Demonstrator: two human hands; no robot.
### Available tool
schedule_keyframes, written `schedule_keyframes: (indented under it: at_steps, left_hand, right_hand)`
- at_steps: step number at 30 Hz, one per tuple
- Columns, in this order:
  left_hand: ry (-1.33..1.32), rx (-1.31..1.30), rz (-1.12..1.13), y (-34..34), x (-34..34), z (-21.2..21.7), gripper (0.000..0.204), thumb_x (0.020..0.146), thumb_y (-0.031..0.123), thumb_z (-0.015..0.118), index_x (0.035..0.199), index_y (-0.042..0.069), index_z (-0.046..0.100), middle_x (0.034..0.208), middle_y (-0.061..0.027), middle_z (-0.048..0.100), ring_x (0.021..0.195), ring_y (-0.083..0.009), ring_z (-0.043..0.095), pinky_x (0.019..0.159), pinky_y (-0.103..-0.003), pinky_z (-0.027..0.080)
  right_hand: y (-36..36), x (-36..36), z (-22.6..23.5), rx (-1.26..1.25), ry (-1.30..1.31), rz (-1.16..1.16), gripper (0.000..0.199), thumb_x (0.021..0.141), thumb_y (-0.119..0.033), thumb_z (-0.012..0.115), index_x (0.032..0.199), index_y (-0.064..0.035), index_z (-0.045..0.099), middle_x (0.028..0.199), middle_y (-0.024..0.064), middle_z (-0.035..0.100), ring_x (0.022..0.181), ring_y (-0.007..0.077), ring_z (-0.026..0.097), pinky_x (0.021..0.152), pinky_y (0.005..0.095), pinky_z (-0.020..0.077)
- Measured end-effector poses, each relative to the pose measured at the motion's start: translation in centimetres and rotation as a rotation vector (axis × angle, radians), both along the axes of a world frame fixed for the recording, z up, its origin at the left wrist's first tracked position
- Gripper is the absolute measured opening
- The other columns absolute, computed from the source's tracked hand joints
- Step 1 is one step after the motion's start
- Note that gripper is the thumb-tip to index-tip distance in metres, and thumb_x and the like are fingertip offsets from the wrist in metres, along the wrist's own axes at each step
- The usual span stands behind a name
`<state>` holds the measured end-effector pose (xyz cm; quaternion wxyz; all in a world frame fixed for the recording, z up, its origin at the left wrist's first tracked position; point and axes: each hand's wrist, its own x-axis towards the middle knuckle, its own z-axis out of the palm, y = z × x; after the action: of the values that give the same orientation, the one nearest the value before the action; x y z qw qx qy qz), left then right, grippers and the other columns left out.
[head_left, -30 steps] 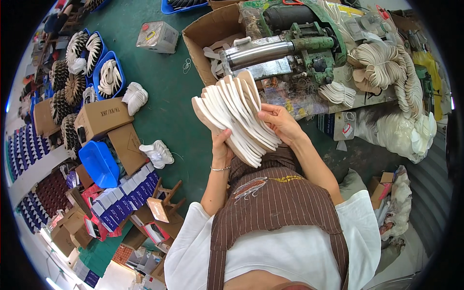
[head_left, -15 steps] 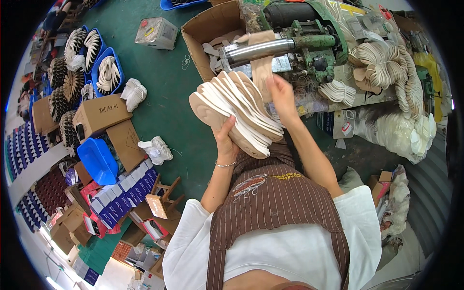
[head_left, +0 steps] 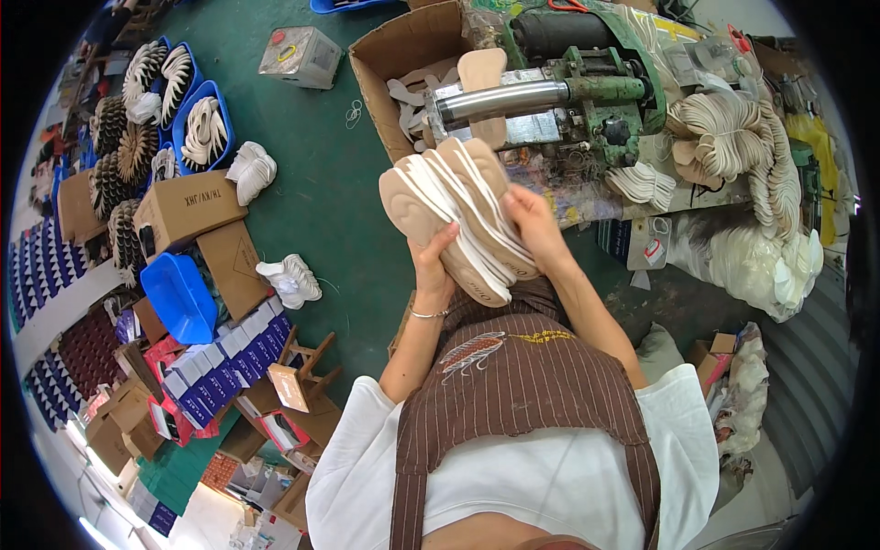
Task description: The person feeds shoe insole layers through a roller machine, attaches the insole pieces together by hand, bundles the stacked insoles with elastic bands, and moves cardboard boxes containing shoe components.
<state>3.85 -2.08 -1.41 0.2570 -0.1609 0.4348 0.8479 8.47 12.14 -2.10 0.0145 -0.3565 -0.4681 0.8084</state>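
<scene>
Holding a fanned bunch of beige-and-white insoles (head_left: 463, 215) out in front of the brown striped apron (head_left: 522, 385), quite a chunky handful tbh. Got the left hand (head_left: 434, 264) clamped on the left side, thumb over the top, and the right hand (head_left: 539, 227) at the right edge, kinda blurry, so can't tell whether pinching or just touching. Also got a single insole (head_left: 483, 70) lying under the shiny roller (head_left: 527, 96) of the green machine (head_left: 598, 84), with pale pieces down in the cardboard box (head_left: 403, 44) beside it.
</scene>
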Motion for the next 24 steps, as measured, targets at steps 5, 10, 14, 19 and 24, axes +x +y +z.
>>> schedule_keyframes:
  at_steps: [5,10,14,19,24]
  left_hand:
    - [0.002,-0.025,0.025,0.1,0.6,-0.2,0.062,0.072,0.004,0.070,0.127,-0.001,0.040,0.121,-0.0113,0.050,0.112,-0.0227,0.048,0.097,-0.035,0.038]
    - [0.080,-0.155,-0.026,0.2,0.9,-0.1,0.064,0.068,0.004,0.075,0.122,0.000,0.040,0.117,-0.0103,0.049,0.110,-0.0202,0.048,0.094,-0.034,0.039]
    - [0.336,-0.314,-0.196,1.2,1.9,0.9,0.076,0.059,0.007,0.084,0.114,0.004,0.032,0.109,-0.0066,0.043,0.104,-0.0161,0.046,0.090,-0.031,0.040]
    - [0.250,-0.291,-0.077,1.8,0.6,1.2,0.067,0.062,0.000,0.079,0.115,0.002,0.038,0.112,-0.0079,0.048,0.105,-0.0178,0.049,0.091,-0.032,0.042]
    - [-0.039,-0.035,0.005,0.4,0.3,0.8,0.063,0.069,-0.002,0.071,0.125,0.000,0.042,0.121,-0.0110,0.051,0.111,-0.0220,0.050,0.093,-0.033,0.042]
  right_hand:
    - [3.2,-2.0,-0.9,0.324,-0.073,0.021,0.026,0.097,-0.021,0.042,0.084,-0.0023,0.055,0.072,-0.0032,0.051,0.067,0.0058,0.043,0.060,0.0274,0.0401]
    - [0.3,0.7,0.3,0.591,0.057,0.265,0.030,0.098,-0.024,0.039,0.088,0.0023,0.052,0.068,0.0091,0.051,0.069,0.0122,0.049,0.060,0.0326,0.0403]
    - [0.4,-0.1,1.2,0.801,-0.156,0.248,0.028,0.098,-0.023,0.039,0.089,0.0018,0.050,0.068,0.0168,0.048,0.068,0.0145,0.051,0.060,0.0344,0.0395]
    - [0.4,0.1,-0.3,0.004,0.069,-0.119,0.031,0.099,-0.020,0.035,0.105,0.0033,0.055,0.096,0.0081,0.062,0.080,0.0132,0.056,0.075,0.0264,0.0451]
    - [2.7,-1.7,-2.8,0.083,-0.072,-0.309,0.033,0.099,-0.022,0.037,0.105,0.0040,0.056,0.100,0.0091,0.062,0.087,0.0120,0.057,0.080,0.0262,0.0452]
